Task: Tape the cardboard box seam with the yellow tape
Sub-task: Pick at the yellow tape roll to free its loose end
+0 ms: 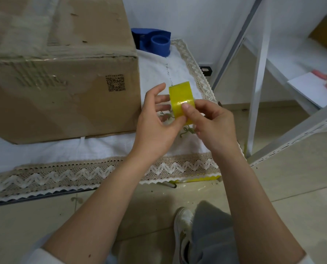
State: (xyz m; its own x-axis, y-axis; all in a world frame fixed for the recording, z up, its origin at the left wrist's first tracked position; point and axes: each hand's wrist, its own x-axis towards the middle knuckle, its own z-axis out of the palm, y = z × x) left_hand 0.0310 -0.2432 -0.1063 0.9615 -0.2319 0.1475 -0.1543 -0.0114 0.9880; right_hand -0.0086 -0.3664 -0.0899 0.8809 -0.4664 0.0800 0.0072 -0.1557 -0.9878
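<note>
A large brown cardboard box (59,77) with a printed QR code stands on the cloth-covered table at the left. To its right, above the table's corner, I hold a roll of yellow tape (180,98) in both hands. My left hand (155,121) cups the roll from the left and below. My right hand (210,122) grips it from the right, thumb pressed on the roll's outer face. The box's top seam lies at the upper left, blurred.
A white tablecloth with a lace zigzag border (94,176) covers the table. A blue tape dispenser (155,42) sits behind the box at the table's far edge. White metal shelving (261,73) stands to the right. A strip of yellow tape (198,179) hangs at the table's front edge.
</note>
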